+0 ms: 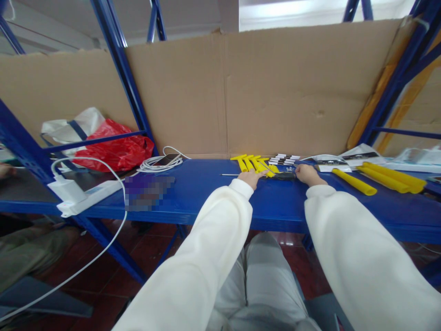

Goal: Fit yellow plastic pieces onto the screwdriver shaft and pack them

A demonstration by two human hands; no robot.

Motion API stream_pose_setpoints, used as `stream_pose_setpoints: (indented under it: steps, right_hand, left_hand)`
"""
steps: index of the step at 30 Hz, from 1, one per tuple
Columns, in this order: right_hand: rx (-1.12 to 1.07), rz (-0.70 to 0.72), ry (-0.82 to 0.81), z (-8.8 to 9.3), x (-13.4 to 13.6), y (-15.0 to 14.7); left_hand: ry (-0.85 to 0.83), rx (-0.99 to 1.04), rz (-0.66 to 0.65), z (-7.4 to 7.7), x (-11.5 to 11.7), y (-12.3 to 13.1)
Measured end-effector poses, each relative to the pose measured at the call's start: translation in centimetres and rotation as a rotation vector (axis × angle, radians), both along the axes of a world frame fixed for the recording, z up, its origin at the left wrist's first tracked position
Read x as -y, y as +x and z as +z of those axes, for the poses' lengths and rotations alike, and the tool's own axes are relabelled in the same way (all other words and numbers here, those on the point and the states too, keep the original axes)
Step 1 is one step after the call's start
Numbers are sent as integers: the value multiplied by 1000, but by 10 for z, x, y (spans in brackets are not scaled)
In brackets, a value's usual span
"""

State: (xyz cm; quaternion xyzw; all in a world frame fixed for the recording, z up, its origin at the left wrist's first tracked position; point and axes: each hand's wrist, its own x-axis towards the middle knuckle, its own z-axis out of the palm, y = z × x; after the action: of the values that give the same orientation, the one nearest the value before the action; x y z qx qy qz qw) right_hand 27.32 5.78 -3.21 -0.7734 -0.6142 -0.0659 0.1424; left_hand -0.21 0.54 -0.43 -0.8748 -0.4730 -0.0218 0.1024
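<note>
Left hand (251, 177): at the front of the yellow T-pieces (248, 163), index finger extended toward the right; hold cannot be told, the palm side being hidden. Right hand (306, 175): fingers curled in, beside the end of a black handle (285, 176); whether anything is gripped cannot be told. Yellow T-pieces: several, in a row on the blue table (206, 195), near the cardboard (275, 92). Black handle: lying between the hands. Metal shaft (228, 174): thin, left of the left hand; any join with the handle is hidden. Strips (284, 159): black and white, beyond the handle. Printed sheets (361, 156): right of the right hand. Yellow tubes (354, 182): at right, one apart, others grouped. Cable (160, 164): white, coiled, at left. Red bag (119, 147): beyond the power strip (93, 195), against a white bag (74, 131).
</note>
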Motion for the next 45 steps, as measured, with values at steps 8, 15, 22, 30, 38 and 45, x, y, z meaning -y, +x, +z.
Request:
stream_pose_setpoints:
  steps: [8,15,22,30,38,45]
  right_hand:
    - [-53,-4,-31,4,4,-6]
    - [-27,12,-43,7,7,-9]
    - [8,18,-24,7,6,-9]
    - [-8,33,13,6,5,-10]
    - [4,78,56,6,6,-10]
    - [66,62,-7,10,5,-13]
  left_hand:
    - [-9,-8,6,1,1,0]
    - [-14,2,9,1,1,0]
    - [-18,22,6,0,-1,0]
    - [-24,28,1,0,0,0]
    - [-27,39,3,0,0,0]
    - [-19,27,-1,0,0,0]
